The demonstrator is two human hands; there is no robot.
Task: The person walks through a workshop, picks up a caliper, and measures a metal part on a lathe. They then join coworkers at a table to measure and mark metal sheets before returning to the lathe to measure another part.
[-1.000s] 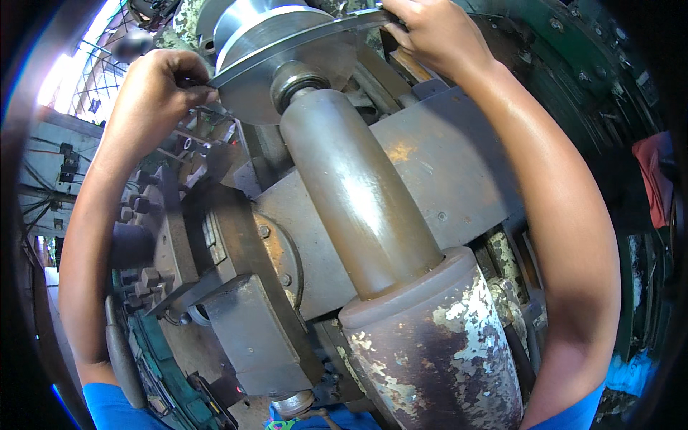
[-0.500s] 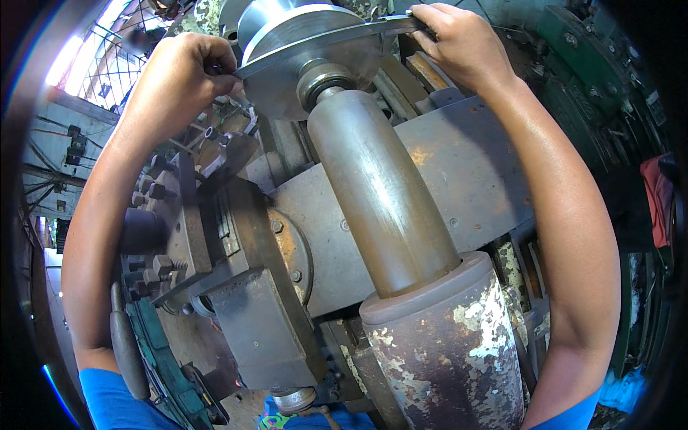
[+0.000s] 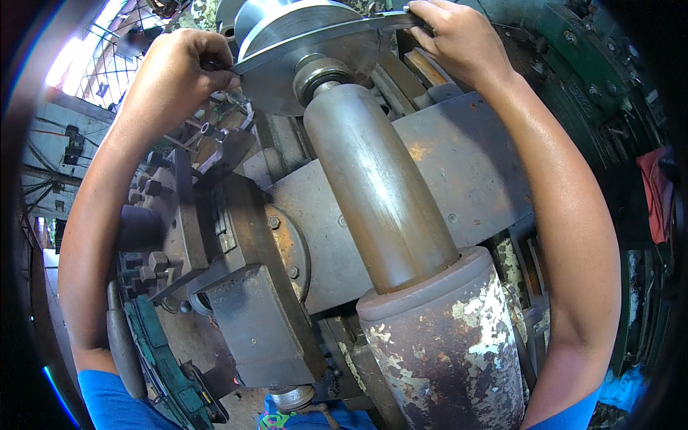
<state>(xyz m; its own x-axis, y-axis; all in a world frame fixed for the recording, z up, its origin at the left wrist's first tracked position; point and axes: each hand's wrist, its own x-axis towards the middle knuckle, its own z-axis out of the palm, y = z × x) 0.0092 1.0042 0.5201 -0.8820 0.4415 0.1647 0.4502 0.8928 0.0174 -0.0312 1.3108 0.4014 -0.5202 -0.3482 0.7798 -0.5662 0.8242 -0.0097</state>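
Observation:
Both arms reach to the far end of a lathe, where a shiny round metal workpiece (image 3: 276, 87) sits. Across its face lies a long steel bar-shaped measuring tool, which looks like a vernier caliper (image 3: 308, 41). My left hand (image 3: 179, 75) pinches its left end between thumb and curled fingers. At the other end, my right hand (image 3: 459, 39) grips the bar with thumb and fingers, slightly higher. A lathe centre (image 3: 320, 74) presses against the middle of the workpiece, carried by a thick steel quill (image 3: 376, 190).
The tailstock (image 3: 437, 344), with flaking paint, stands nearest me. Left of the quill is the tool post (image 3: 183, 215) with protruding bolts, above a grey slide block (image 3: 261, 322). A long handle (image 3: 123, 344) rises beside my left forearm. Green machinery (image 3: 588, 79) stands at the right.
The view has shifted slightly, so the machine sits a little higher and further left. Both hands keep their hold on the caliper across the workpiece.

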